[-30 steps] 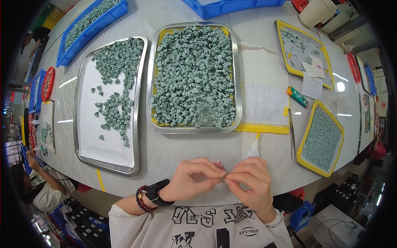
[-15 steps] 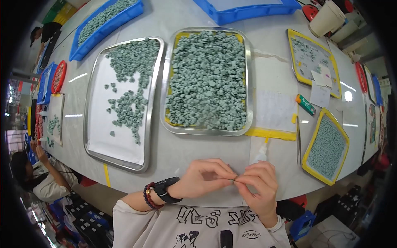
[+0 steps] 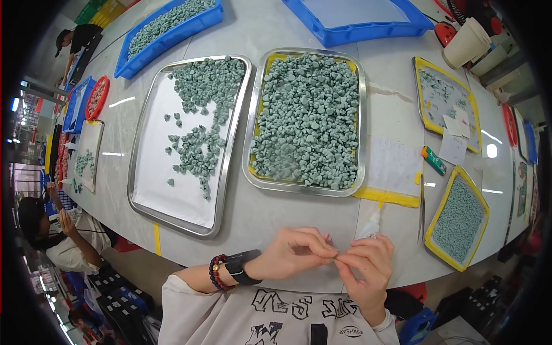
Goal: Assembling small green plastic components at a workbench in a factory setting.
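My left hand (image 3: 296, 251) and my right hand (image 3: 368, 269) meet above the near edge of the table, thumbs and forefingers pinched tip to tip. Whatever sits between the fingertips is tiny and mostly covered, so I cannot tell its kind. Just beyond the right hand lies a small white squeeze bottle (image 3: 372, 223), partly hidden by the fingers. Ahead of my hands, a metal tray (image 3: 305, 191) is heaped with small grey-green pieces. Left of it, a second metal tray (image 3: 133, 172), lined with white paper, has loose clusters of the same pieces.
Blue bins (image 3: 172, 39) stand at the back. To the right are yellow-edged trays (image 3: 486, 215) of green pieces, tweezers (image 3: 421, 207), a green-orange box (image 3: 434, 160) and paper slips (image 3: 453, 147). A co-worker (image 3: 69, 241) sits at far left.
The view has shifted, so trays and table appear slightly further right and lower. Both hands remain pinched together at the fingertips, with the fingers slightly rearranged.
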The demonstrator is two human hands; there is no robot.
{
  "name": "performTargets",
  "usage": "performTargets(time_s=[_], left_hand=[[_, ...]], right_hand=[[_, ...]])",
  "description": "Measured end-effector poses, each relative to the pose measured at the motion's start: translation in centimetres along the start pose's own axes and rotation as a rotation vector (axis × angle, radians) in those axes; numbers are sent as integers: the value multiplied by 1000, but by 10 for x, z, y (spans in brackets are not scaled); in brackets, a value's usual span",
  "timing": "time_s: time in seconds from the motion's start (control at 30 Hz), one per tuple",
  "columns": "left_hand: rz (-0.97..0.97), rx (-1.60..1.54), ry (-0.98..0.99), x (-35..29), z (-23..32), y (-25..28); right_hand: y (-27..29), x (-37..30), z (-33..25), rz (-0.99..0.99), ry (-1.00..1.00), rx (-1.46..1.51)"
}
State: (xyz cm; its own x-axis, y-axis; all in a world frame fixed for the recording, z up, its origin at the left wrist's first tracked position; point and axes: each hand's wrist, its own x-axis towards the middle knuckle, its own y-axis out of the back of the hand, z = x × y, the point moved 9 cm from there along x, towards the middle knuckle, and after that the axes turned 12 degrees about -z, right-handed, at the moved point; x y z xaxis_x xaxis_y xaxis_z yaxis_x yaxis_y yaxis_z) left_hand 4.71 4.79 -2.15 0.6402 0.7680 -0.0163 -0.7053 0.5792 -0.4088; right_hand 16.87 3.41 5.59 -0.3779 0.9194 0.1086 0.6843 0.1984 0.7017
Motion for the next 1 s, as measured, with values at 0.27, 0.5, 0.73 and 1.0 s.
performTargets(time_s=[0.27,0.5,0.73,1.0], left_hand=[[284,933,-63,-40,107,43],[502,1496,-80,-34,145,88],[337,1606,4,27,120,102],[420,923,-203,-2,141,59]], right_hand=[[23,-26,28,16,-10,43],[21,-11,64,-110,-315,-187],[15,-5,48,-182,-96,-335],[49,-48,59,368,0,259]])
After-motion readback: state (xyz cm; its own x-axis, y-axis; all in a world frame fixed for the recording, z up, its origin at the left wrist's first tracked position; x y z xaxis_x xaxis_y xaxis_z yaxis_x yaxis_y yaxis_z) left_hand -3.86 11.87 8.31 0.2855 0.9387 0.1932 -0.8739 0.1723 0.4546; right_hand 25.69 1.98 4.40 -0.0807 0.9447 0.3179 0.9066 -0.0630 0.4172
